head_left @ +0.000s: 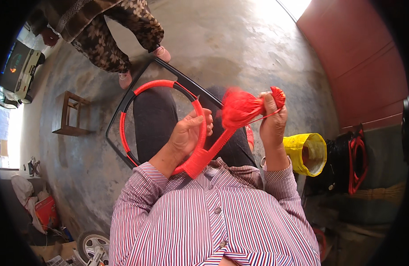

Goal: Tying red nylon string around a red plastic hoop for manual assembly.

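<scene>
Midway through wrapping, the left hand point(186, 135) grips the red-wound ring point(162, 126) while the right hand point(271, 119) clutches the red cord bundle point(242, 108) — next, probably, another taut turn.

A bare concrete floor point(240, 48) fills most of the view, grey and stained. On it to the left stands a small wooden stool point(70, 114). Another person in dark flowered clothes point(111, 31) stands at the top, with pink shoes point(162, 54) on the floor. To the right a yellow bag point(306, 153) lies open, just beside a black bag point(337, 164) with red loops point(357, 159) against it. A reddish-brown wall point(359, 57) rises behind them. At lower left sit a red container point(47, 212) and a small wheel point(93, 243).
</scene>
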### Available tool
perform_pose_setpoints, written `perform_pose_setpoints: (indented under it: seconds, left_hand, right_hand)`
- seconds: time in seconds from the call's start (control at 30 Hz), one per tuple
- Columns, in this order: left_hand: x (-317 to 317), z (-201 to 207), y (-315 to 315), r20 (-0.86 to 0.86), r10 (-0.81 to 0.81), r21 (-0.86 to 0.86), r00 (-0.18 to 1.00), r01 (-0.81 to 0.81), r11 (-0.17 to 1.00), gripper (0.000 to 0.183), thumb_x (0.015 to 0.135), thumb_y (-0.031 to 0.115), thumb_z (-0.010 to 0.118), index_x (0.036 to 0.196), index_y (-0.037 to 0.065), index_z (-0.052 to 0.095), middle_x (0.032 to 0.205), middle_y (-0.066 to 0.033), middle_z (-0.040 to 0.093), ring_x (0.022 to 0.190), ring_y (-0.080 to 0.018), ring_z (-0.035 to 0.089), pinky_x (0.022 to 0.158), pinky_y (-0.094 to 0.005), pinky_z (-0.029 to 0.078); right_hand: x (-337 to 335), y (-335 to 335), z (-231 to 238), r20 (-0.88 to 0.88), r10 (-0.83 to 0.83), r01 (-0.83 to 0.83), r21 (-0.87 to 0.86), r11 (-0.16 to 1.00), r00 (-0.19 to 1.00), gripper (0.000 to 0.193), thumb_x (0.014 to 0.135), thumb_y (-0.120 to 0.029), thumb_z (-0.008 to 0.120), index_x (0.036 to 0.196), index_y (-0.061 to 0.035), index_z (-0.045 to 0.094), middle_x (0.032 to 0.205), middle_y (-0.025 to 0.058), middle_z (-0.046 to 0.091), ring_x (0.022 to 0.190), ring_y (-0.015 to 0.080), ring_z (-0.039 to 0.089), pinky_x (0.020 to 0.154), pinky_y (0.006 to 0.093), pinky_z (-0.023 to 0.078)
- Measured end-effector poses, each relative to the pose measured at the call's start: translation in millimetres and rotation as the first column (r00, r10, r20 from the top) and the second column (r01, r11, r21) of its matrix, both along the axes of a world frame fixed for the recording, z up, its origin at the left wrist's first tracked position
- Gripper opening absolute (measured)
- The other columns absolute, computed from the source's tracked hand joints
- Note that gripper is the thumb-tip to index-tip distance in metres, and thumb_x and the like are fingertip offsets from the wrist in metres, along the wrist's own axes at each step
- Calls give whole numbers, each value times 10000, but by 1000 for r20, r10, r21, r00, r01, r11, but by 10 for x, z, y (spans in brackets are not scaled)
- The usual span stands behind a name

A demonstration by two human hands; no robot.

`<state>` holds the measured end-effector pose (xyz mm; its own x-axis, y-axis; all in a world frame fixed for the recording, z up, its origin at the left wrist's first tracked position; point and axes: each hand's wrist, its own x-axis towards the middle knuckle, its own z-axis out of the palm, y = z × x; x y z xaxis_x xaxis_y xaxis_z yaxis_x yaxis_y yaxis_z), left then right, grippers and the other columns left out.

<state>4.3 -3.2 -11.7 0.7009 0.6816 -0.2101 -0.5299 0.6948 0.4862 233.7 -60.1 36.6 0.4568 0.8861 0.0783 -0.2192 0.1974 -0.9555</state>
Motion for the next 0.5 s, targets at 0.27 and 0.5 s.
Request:
perform_pose_setpoints:
  seconds: [0.27,0.5]
  left_hand:
    - [-2,-24,-38,-94,-149,25,984,152,988,323,885,223,645,1130,17,603,1011,-91,616,886,-190,603,798,-313,504]
    - [52,230,-71,-46,-304,-17,952,303,953,544,864,266,649,1274,-67,518,1180,-221,603,952,-272,651,831,-370,559]
  right_hand:
    - [739,-357,-228,552,624,-188,-647,739,553,207,763,-214,593,834,-39,677,763,27,659,673,155,613,652,320,490]
    - [1192,-667,-463,-616,-67,125,52,991,785,114,853,-162,643,858,-56,602,822,82,647,725,172,617,687,310,535]
